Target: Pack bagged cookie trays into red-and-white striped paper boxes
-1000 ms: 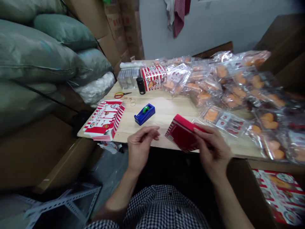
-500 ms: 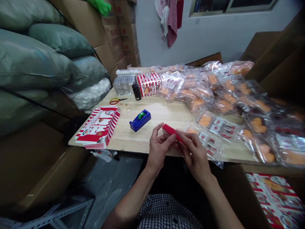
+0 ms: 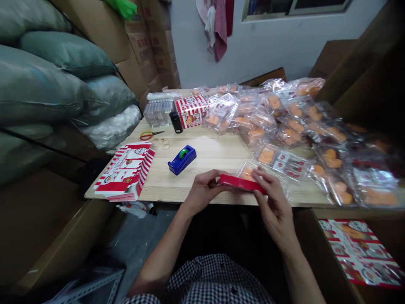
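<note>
1. The red box (image 3: 240,183) is held at the near edge of the desk (image 3: 167,188), its long narrow side turned up toward the wearer; whether it touches the wood cannot be told.
2. Open wood runs leftward from the box to the stack of striped cartons (image 3: 122,173), and more opens behind the blue tape dispenser (image 3: 182,160). The near edge passes just beneath both hands, with dark space below it.
3. On the right, room is tighter: a clear packet (image 3: 246,170) lies just behind the box, a second packet (image 3: 281,162) beyond it, and a heap of bagged packets (image 3: 291,133) spreads over that side.
4. The tape dispenser stands near the left hand, beyond it and slightly left. Farther back are scissors (image 3: 146,135), a black bottle (image 3: 176,123), a striped box (image 3: 193,110) and clear plastic cases (image 3: 158,113).
5. The left hand (image 3: 202,192) has its fingers curled nearly closed, pinching the box's left end between thumb and fingertips.
6. The right hand (image 3: 276,207) grips the other end, thumb on the near side, fingers partly spread over the top.
7. Both forearms slant inward from the lower corners, wrists before the desk edge.
</note>
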The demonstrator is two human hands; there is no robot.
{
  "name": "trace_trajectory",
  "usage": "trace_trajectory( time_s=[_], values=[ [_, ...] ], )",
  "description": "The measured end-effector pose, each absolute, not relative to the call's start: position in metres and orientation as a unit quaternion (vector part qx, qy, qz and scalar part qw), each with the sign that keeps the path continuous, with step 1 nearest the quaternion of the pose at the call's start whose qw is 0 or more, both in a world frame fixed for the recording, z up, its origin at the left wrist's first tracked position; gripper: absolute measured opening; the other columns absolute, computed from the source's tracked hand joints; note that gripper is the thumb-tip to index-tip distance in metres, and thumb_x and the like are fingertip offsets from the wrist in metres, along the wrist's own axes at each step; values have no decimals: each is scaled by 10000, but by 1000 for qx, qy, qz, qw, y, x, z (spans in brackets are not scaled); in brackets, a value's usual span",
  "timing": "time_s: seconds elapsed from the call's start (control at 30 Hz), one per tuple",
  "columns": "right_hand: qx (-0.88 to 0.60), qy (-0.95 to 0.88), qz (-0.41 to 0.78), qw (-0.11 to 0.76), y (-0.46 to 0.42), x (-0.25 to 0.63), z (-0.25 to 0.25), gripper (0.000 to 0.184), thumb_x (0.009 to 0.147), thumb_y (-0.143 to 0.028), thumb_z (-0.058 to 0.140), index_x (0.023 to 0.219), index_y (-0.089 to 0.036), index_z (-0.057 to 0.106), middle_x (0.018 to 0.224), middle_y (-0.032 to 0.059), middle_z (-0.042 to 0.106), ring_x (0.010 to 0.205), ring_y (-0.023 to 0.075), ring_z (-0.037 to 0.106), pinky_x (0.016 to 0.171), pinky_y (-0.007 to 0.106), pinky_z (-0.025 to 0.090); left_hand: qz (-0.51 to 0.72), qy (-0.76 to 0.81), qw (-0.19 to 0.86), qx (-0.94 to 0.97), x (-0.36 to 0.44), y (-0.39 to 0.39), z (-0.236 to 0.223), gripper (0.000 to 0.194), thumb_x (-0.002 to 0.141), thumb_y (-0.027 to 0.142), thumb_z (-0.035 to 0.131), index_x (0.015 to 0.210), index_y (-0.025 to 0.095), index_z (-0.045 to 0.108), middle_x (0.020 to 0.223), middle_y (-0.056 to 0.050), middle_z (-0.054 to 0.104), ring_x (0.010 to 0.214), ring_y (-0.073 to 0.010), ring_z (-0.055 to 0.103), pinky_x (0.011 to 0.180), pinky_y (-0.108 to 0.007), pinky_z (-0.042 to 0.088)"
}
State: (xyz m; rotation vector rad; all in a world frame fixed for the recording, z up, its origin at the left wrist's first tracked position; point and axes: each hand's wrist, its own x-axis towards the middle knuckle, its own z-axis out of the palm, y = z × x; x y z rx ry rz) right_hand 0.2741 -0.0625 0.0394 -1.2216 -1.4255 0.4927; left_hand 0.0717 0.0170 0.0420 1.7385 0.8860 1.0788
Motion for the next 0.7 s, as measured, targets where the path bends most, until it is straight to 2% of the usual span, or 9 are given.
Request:
trace_trajectory(
  time_s=[0.03,0.1,0.17,0.23,0.33,0.43,0.53,0.63,0.7],
  values=[
    [-544,-538,226,603,-72,278,36,425,988,-287,566,1408,-344,544,1442,60,540,1403,270,455,1190,544,317,434,338,407,729,73,9,43,232,866,198,688,1089,219,747,1017,-64,749,807,-166,673,708,-269,527],
    [-559,-413,296,655,-92,284,31,472,1004,-386,528,1468,-339,455,1468,81,528,1347,272,526,1088,512,468,448,284,316,787,79,-9,41,382,917,98,566,1235,271,690,1213,-75,722,1019,-194,690,856,-319,551],
    [-534,-353,393,660,-110,289,28,476,1021,-469,450,1472,-317,441,1425,103,577,1234,274,626,934,459,590,484,230,242,809,88,-23,32,514,909,38,540,1335,314,622,1321,-72,677,1139,-205,670,960,-358,543],
    [-522,-326,440,653,-124,293,29,472,1008,-469,482,1450,-303,462,1364,106,632,1105,259,701,818,395,640,496,179,215,822,102,-34,19,594,901,20,550,1408,328,549,1341,-74,664,1160,-208,672,978,-365,554],
    [-545,-275,409,678,-137,304,32,490,942,-368,644,1406,-309,498,1278,81,692,985,226,742,759,336,655,455,128,227,852,122,-42,-2,653,900,20,556,1475,315,462,1430,-103,586,1238,-236,634,998,-383,566],
    [-571,-227,364,700,-155,339,36,460,893,-357,716,1322,-285,568,1183,71,733,909,224,756,743,356,657,439,142,227,858,128,-44,-16,708,880,33,607,1498,323,415,1507,-120,500,1222,-245,646,974,-374,585],
    [-613,-156,288,719,-194,405,41,367,826,-308,796,1154,-226,654,1019,63,769,795,204,757,696,323,631,449,249,183,839,119,-38,-24,767,848,60,680,1510,313,387,1390,-118,621,1024,-216,735,884,-339,601],
    [-663,-91,119,733,-259,483,43,171,830,-224,775,975,-180,696,832,34,755,623,122,713,596,247,535,435,383,125,805,108,-28,-26,761,836,123,719,1504,301,401,1212,-83,735,811,-200,755,690,-304,574],
    [-718,-124,31,684,-307,524,41,69,864,-243,724,865,-176,712,728,21,728,546,107,678,552,271,495,417,426,131,792,103,-24,-26,741,837,172,720,1497,311,414,1207,-71,739,786,-218,752,632,-313,542]
  ],
)
